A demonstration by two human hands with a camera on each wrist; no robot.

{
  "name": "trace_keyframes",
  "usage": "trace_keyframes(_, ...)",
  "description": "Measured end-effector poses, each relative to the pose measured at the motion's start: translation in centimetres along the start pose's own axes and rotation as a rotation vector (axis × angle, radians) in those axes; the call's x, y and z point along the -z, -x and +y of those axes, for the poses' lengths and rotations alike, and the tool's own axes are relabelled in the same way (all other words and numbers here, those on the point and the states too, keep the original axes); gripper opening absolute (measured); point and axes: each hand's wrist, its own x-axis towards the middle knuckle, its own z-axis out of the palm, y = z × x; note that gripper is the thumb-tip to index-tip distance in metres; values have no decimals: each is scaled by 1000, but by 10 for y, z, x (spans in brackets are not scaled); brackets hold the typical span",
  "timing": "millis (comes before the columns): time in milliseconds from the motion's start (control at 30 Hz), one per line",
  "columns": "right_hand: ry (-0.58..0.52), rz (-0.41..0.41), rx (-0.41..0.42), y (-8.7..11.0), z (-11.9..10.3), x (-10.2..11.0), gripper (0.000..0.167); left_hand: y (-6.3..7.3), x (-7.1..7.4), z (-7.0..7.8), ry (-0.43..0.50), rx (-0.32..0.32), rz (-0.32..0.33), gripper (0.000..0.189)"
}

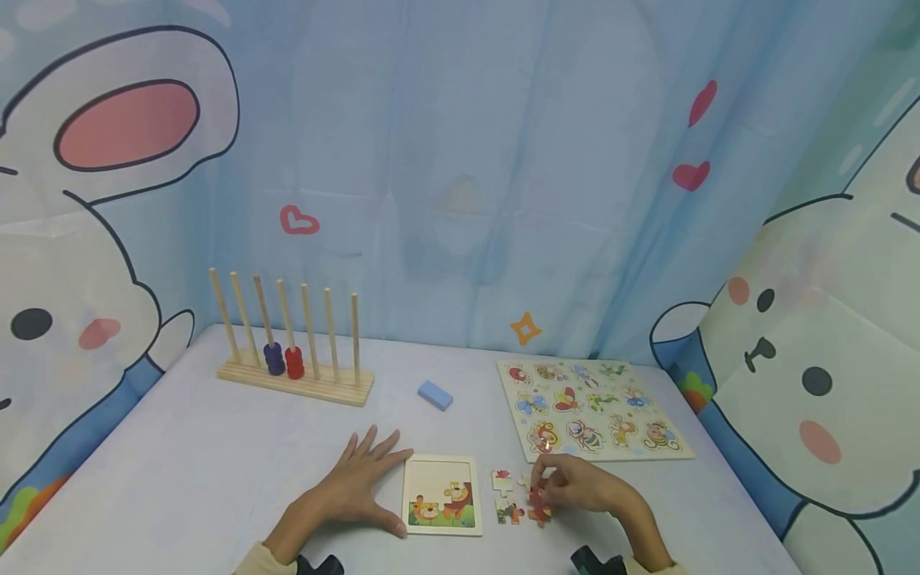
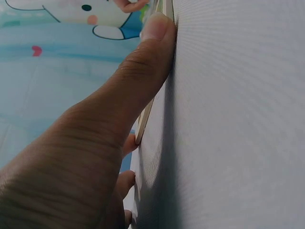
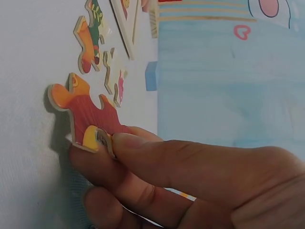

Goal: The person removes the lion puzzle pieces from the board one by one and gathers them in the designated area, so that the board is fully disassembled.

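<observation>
My left hand [image 1: 352, 483] lies with fingers spread at the left side of a square wooden puzzle tray [image 1: 440, 474]. Its thumb [image 2: 143, 62] and index finger touch the tray's left edge. Pieces showing cartoon animals fill the lower part of the tray, and bare board shows above. To the right of the tray, my right hand [image 1: 585, 485] pinches a red and orange puzzle piece [image 3: 93, 112] between thumb and fingers. In the right wrist view the piece is tilted, with a shadow on the table beside it. Several loose puzzle pieces [image 1: 502, 479] lie between the tray and this hand.
A wooden peg rack [image 1: 309, 386] with dark blue and red beads stands at the back left. Behind the tray lies a blue block [image 1: 435, 395]. An insect-picture puzzle board [image 1: 604, 454] is at the back right, and a printed curtain [image 1: 460, 160] hangs behind the table.
</observation>
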Motion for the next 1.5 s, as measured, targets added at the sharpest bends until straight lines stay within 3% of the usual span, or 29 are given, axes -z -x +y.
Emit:
trace_keyframes(367,53,-18,45,1,5,1,18,0,1,1,-16,5,-2,109)
trace_keyframes(1000,46,38,-23,1,7,-2,10,0,1,1,-14,-4,-1,108)
trace_keyframes(1300,81,84,-39,1,5,-1,12,0,2,4,-13,-8,13,107)
trace_keyframes(1500,124,150,11,-3,3,-1,15,0,2,4,-11,-2,13,107)
